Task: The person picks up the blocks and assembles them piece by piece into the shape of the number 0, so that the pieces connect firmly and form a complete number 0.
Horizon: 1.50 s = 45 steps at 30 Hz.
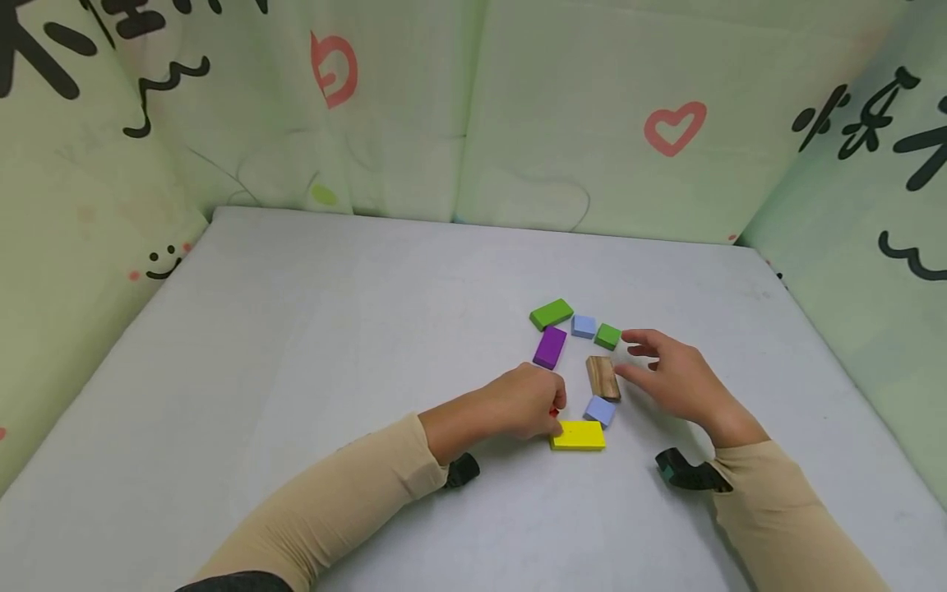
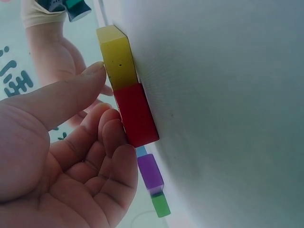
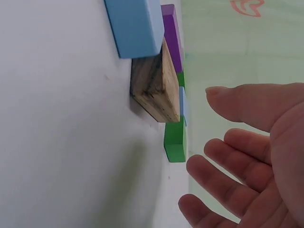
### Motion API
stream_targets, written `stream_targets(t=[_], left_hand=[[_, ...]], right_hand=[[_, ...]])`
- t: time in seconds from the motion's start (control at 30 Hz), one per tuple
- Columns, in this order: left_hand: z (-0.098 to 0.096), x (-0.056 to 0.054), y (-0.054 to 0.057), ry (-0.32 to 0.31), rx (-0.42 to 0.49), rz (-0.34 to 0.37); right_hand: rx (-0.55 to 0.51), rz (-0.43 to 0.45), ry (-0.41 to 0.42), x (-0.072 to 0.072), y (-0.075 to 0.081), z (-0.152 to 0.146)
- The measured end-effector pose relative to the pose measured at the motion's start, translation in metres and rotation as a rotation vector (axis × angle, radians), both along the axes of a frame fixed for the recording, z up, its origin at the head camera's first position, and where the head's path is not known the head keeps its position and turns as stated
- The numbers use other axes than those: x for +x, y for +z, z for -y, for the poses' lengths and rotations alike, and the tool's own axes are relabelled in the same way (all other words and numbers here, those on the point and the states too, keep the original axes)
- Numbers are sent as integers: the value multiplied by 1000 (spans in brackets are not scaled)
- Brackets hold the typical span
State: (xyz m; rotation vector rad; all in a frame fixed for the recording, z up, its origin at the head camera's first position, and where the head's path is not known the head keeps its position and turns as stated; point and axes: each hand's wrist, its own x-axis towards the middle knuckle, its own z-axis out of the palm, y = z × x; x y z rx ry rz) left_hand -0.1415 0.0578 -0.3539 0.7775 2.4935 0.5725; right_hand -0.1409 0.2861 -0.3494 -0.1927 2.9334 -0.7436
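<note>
My left hand [image 1: 524, 400] grips a red block [image 2: 136, 115], with curled fingers at its far end and the thumb touching the yellow block [image 1: 580, 437]. Red and yellow sit end to end in the left wrist view; from the head, the hand covers most of the red one. To the right, my right hand [image 1: 676, 380] holds nothing, its fingers spread and gently bent. Its thumb is beside the wood-grain block [image 1: 603, 378], and its fingertips are close to the small green block [image 1: 608, 335]. A light blue block [image 1: 600, 411] lies between the wooden and yellow ones.
Completing a rough ring on the white table [image 1: 296, 329] are a purple block [image 1: 550, 348], a longer green block [image 1: 551, 314] and a second light blue block [image 1: 583, 326]. Pale green printed curtains [image 1: 577, 189] enclose the table's back and sides.
</note>
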Motion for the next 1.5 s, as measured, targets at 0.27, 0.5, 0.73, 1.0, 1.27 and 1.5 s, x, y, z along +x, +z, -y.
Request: stream_targets(t=[0.27, 0.5, 0.73, 1.0, 1.27, 1.5], left_hand=[[1, -1, 0, -18, 11, -8], [1, -2, -1, -26, 15, -8], [1, -1, -1, -21, 15, 2], [1, -1, 0, -17, 21, 1], [2, -1, 0, -22, 21, -4], [0, -2, -2, -15, 16, -1]], right_hand=[[18, 7, -13, -14, 0, -3], [27, 12, -19, -28, -1, -3], [23, 25, -12, -38, -6, -2], [28, 32, -14, -41, -7, 1], [46, 21, -20, -41, -9, 0], [42, 12, -25, -40, -12, 0]])
